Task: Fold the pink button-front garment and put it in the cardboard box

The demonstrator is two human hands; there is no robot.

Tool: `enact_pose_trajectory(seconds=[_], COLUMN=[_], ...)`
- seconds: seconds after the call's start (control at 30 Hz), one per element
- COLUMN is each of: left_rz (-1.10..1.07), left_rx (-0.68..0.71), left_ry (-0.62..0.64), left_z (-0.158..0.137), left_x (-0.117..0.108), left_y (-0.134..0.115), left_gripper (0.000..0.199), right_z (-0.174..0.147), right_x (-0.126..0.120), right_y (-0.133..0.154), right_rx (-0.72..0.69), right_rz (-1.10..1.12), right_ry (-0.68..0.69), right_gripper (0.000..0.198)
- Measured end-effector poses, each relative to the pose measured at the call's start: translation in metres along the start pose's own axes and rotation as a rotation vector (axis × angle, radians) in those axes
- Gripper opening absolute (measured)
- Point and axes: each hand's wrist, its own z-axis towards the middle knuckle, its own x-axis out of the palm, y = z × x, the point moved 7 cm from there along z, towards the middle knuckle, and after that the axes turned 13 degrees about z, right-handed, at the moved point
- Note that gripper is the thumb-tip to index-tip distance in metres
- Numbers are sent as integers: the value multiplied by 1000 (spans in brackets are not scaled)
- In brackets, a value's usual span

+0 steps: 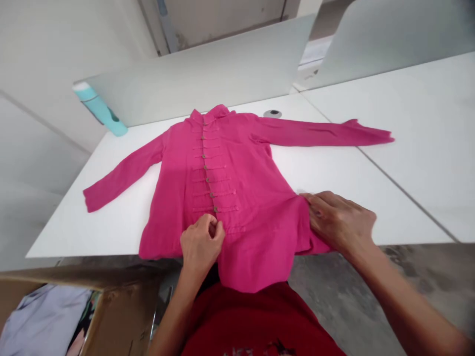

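Pink shirt (245,178) lies on the desk (100,230), stretching away from the left grip (202,241), which pinches its front (216,220), and the right grip (334,217), clasping its side (303,222) (collar (208,117) farthest, hem (254,287) nearest).

Left hand (202,241) and right hand (336,217) on a buttoned pink shirt (245,183), white table (334,173) beneath

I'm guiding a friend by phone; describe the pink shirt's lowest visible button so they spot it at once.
On the white table lies a pink shirt, its collar toward the far side. Follow the small buttons down its front toward the person's left hand. The lowest visible button sits just beyond that hand; every other visible one lies closer to the collar.
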Motion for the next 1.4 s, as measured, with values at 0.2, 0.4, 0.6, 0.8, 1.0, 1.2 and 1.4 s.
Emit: enact_pose_trajectory(seconds=[0.2,0.4,0.6,0.8,1.0,1.2,1.4], left_rz=[-57,63,93,89,17,-69,-117], left_rx=[-27,6,63,197,261,274,232], left_ry=[30,-27,-159,-374,-416,-399,-379], left_z=[-2,0,-6,-18,-17,-15,-19], left_x=[1,4,1,-6,-7,-6,4], left_y=[1,2,2,-4,-5,-3,-2], left_gripper=[17,19,18,13,14,12,13], right_z=[4,0,-3,63,163,249,287], right_x=[-14,1,5,13,113,213,271], right_y=[8,4,-37,-36,-8,18,43], right_rx=[-128,-91,250,299,338,352,487], right_rz=[5,28,439,424,581,584,496], right_ry=[-169,-4,191,222,495,565,627], right_gripper=[23,34,22,29,37,27,29])
